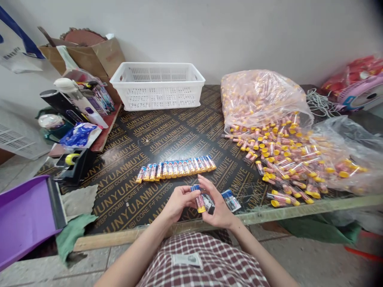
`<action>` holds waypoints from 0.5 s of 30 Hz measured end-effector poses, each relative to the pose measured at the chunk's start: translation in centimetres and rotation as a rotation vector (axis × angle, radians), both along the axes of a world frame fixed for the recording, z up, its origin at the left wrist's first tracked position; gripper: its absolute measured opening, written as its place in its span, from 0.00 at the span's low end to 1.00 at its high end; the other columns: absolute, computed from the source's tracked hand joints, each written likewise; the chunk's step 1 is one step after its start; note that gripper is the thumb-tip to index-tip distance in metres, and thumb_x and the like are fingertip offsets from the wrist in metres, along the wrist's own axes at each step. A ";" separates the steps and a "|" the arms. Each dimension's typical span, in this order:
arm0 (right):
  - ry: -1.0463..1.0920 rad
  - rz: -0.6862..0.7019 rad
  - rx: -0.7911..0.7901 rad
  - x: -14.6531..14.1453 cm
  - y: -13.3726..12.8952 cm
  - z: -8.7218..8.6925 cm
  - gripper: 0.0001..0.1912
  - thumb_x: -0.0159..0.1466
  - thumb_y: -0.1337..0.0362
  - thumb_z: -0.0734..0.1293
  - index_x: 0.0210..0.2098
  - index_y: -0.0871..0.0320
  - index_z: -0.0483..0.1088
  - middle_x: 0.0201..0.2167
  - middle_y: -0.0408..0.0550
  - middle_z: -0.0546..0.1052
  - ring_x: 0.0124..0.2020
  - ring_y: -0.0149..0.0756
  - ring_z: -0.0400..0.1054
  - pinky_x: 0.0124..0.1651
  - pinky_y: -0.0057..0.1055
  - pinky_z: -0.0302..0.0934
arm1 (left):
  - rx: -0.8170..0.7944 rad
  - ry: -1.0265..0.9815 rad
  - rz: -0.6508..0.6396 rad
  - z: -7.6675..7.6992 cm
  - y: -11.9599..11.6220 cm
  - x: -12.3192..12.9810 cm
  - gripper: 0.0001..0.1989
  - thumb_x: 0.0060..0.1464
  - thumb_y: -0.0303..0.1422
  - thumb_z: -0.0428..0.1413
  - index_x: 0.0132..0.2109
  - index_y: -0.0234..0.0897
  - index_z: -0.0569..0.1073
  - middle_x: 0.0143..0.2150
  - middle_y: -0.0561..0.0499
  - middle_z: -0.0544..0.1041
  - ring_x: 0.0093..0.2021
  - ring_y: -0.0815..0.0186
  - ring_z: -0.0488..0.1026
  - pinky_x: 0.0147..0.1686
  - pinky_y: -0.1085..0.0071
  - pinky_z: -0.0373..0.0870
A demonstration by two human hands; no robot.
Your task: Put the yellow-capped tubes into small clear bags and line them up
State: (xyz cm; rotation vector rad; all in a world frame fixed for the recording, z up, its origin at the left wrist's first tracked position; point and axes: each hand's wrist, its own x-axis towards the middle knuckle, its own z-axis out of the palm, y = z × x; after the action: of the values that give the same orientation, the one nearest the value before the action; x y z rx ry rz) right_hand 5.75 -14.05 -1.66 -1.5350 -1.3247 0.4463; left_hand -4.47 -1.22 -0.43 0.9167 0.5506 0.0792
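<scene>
Between my two hands is a small clear tube (199, 201) with a yellow cap at its lower end and a blue label at its top. Fingers of my left hand (180, 201) pinch it from the left. My right hand (220, 207) curls around its other side, thumb near the yellow cap and fingertips near the blue end. Just beyond the hands lies a row of several labelled tubes (178, 168), side by side, yellow ends toward me. Beside my right hand, a flat stack of blue and white labels (231, 200) rests on the table, partly hidden by that hand.
A white plastic basket (161, 91) stands at the back. On the right, yellow-capped tubes (278, 155) spill from a large clear bag (263, 95). A tape dispenser (73, 165), bottles (72, 89) and a cardboard box (104, 57) are at left, near a purple dustpan (26, 215).
</scene>
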 end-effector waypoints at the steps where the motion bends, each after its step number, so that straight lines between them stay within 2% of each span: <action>1: 0.005 0.027 -0.005 0.0 0.0 0.0 0.44 0.46 0.76 0.60 0.62 0.54 0.49 0.62 0.52 0.56 0.62 0.47 0.53 0.61 0.46 0.54 | -0.002 0.006 -0.006 0.0 -0.1 0.0 0.18 0.39 0.39 0.66 0.34 0.28 0.76 0.27 0.48 0.76 0.26 0.70 0.71 0.27 0.74 0.68; 5: 0.037 0.043 0.011 0.0 -0.2 -0.3 0.43 0.45 0.75 0.61 0.61 0.54 0.52 0.58 0.52 0.62 0.59 0.46 0.57 0.60 0.44 0.56 | 0.010 0.017 -0.011 -0.1 -0.3 0.0 0.19 0.37 0.39 0.67 0.33 0.28 0.76 0.27 0.49 0.75 0.25 0.69 0.71 0.26 0.73 0.68; 15: 0.101 0.016 0.028 -0.3 -0.2 -0.4 0.44 0.44 0.77 0.60 0.61 0.55 0.52 0.57 0.52 0.62 0.57 0.45 0.59 0.60 0.43 0.58 | 0.031 0.033 0.007 -0.1 -0.7 0.0 0.21 0.37 0.39 0.66 0.35 0.26 0.75 0.27 0.48 0.74 0.24 0.70 0.70 0.24 0.74 0.68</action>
State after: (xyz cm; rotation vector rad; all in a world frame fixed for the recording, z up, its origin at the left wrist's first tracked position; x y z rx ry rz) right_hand 5.45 -14.29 -2.10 -1.4612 -1.2602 0.5070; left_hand -4.47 -1.90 -0.49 0.9478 0.5848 0.0794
